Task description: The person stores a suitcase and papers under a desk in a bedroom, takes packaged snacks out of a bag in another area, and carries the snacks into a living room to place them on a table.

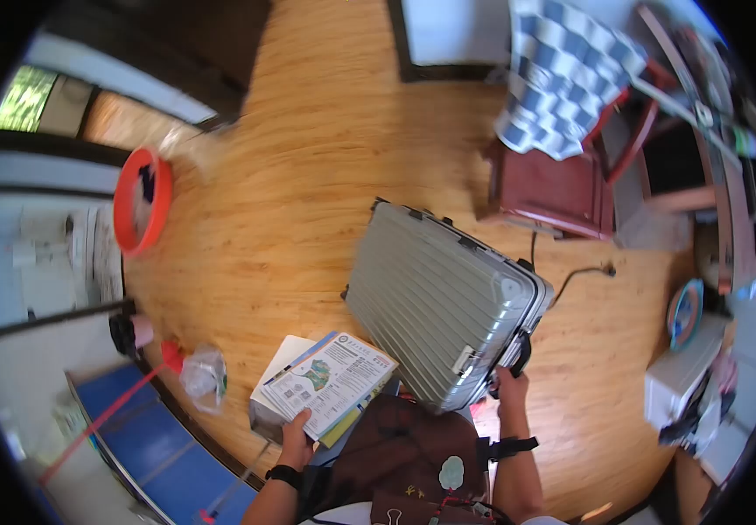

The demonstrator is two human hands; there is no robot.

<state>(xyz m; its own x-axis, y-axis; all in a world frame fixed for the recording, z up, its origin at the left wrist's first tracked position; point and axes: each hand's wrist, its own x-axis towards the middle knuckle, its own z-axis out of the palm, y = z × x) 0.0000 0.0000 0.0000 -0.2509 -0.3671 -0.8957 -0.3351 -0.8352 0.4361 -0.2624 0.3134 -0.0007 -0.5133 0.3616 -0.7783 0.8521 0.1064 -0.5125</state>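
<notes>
Below, left hand (297, 437) at near left, fingers on the edge of a stack of printed papers and booklets (321, 381). Right hand (511, 391) at the near end of a grey, ribbed, hard-shell suitcase (439, 306) on the wood floor (308, 175), fingers apparently curled round its black handle (522, 353).

- I note a red chair (549, 194) at upper right, a blue-and-white checkered cloth (562, 79) draped over it.
- I record a black cable (575, 275) on the wood floor (299, 166) near the chair.
- I find an orange-red tub (164, 199) at left, a dark item (147, 182) inside.
- I log a clear plastic bag (203, 378) near blue panels (152, 429).
- I observe a blue-rimmed round object (685, 315) at right; contents unclear.
</notes>
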